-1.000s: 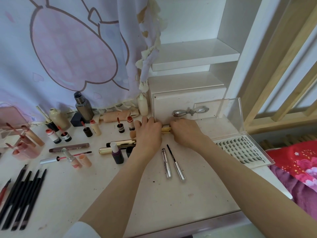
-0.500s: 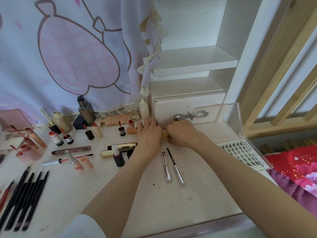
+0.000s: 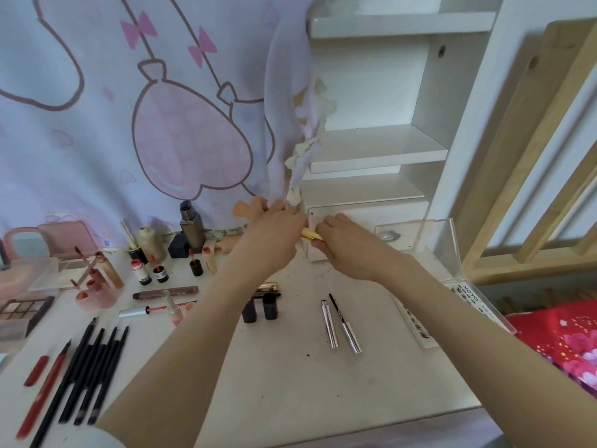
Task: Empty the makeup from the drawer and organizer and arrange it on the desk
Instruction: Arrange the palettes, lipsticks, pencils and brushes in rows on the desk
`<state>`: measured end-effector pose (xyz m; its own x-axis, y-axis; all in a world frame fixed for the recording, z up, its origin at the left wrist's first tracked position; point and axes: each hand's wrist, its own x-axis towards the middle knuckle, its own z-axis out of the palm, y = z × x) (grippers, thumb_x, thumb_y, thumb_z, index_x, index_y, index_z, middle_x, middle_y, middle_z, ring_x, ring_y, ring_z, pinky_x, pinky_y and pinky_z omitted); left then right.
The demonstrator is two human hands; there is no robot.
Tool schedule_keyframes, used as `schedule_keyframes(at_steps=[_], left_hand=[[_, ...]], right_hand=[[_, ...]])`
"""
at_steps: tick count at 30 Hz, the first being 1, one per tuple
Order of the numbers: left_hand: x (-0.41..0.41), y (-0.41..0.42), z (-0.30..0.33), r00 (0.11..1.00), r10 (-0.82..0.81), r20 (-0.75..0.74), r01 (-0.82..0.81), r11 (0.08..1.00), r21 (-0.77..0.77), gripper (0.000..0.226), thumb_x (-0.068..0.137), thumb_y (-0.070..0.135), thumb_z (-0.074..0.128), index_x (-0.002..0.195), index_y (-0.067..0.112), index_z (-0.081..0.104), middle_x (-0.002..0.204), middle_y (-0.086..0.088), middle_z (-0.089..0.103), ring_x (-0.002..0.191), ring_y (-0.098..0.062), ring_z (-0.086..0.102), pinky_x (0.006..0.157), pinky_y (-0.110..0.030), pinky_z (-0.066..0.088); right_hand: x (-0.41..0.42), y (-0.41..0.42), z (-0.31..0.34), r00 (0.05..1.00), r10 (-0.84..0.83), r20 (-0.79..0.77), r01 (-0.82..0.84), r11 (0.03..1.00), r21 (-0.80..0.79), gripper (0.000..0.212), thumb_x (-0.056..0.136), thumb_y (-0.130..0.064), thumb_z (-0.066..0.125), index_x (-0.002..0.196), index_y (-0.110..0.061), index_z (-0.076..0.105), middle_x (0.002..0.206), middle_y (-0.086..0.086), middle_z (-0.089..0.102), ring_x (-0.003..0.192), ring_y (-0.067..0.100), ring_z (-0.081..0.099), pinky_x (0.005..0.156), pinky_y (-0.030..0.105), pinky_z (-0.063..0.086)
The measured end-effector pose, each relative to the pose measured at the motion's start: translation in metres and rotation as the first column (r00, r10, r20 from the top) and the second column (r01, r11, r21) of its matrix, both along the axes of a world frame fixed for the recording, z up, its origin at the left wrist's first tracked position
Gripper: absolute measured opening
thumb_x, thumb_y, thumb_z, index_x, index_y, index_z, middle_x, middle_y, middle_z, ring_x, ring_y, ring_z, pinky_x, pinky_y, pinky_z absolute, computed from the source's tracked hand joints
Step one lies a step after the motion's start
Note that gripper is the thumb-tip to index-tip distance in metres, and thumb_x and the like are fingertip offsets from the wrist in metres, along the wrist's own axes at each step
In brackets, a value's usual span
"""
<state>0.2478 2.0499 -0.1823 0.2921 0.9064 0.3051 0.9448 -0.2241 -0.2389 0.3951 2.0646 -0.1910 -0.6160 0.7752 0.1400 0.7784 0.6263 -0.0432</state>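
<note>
Both hands have lifted off the desk [image 3: 290,376] since a moment ago and now meet in the air in front of the white drawer [image 3: 365,221], where earlier they rested low against its base. The left hand [image 3: 274,231] and right hand [image 3: 342,244] are each closed on one end of a slim gold tube [image 3: 310,235], only a short stretch of it showing between them. It looks like a cap being pulled or twisted off, so this piece is probably being opened before it joins the rest.

The drawer front appears closed behind the right hand. Left of the left hand the desk is crowded: lip products, a grey bottle [image 3: 191,226], an eyeshadow palette [image 3: 24,310] and a row of black pencils [image 3: 90,373]. Just below the hands lie a silver mascara tube [image 3: 329,323] and its wand [image 3: 345,324]. To the right hand's outer side an open clear lash case [image 3: 452,286] sits by the desk edge. The freest room is the bare surface toward the person, beneath both forearms.
</note>
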Motion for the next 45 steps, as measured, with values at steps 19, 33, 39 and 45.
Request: schedule_keyframes(at_steps=[19, 33, 39, 45], left_hand=[[-0.133, -0.104, 0.024, -0.141, 0.097, 0.985, 0.111, 0.99, -0.082, 0.016, 0.093, 0.013, 0.052, 0.097, 0.007, 0.067, 0.081, -0.002, 0.072, 0.067, -0.01, 0.063, 0.064, -0.02, 0.05], [-0.246, -0.18, -0.027, -0.157, 0.167, 0.973, -0.215, 0.956, -0.198, 0.024, 0.091, 0.023, 0.056, 0.088, 0.004, 0.07, 0.089, -0.019, 0.069, 0.079, -0.018, 0.062, 0.077, -0.03, 0.051], [-0.272, -0.209, -0.048, -0.303, 0.26, 0.917, -0.133, 0.941, -0.31, 0.018, 0.09, 0.019, 0.057, 0.091, 0.009, 0.071, 0.09, -0.015, 0.071, 0.08, -0.022, 0.058, 0.075, -0.031, 0.052], [-0.293, -0.219, -0.055, -0.388, 0.261, 0.884, -0.198, 0.913, -0.357, 0.019, 0.093, 0.015, 0.053, 0.088, 0.006, 0.068, 0.074, -0.002, 0.069, 0.073, -0.015, 0.062, 0.071, -0.024, 0.051]], right_hand=[[-0.16, -0.079, 0.014, 0.528, -0.33, -0.782, -0.564, 0.552, -0.614, 0.03, 0.102, -0.017, 0.029, 0.075, -0.012, 0.04, 0.045, -0.01, 0.028, 0.037, 0.004, 0.022, 0.038, 0.015, 0.022], [-0.279, -0.149, -0.023, 0.615, -0.429, -0.661, -0.564, 0.346, -0.75, 0.023, 0.101, -0.017, 0.034, 0.087, -0.008, 0.049, 0.06, 0.002, 0.039, 0.04, 0.006, 0.028, 0.039, 0.017, 0.023], [-0.308, -0.172, -0.044, 0.681, -0.438, -0.586, -0.576, 0.173, -0.799, 0.022, 0.101, -0.017, 0.036, 0.091, -0.006, 0.052, 0.069, 0.006, 0.051, 0.056, 0.013, 0.043, 0.052, 0.024, 0.037], [-0.318, -0.173, -0.056, 0.808, -0.254, -0.531, -0.462, 0.287, -0.839, 0.03, 0.101, -0.02, 0.032, 0.093, -0.006, 0.057, 0.073, 0.007, 0.066, 0.068, 0.024, 0.064, 0.087, 0.048, 0.05]])
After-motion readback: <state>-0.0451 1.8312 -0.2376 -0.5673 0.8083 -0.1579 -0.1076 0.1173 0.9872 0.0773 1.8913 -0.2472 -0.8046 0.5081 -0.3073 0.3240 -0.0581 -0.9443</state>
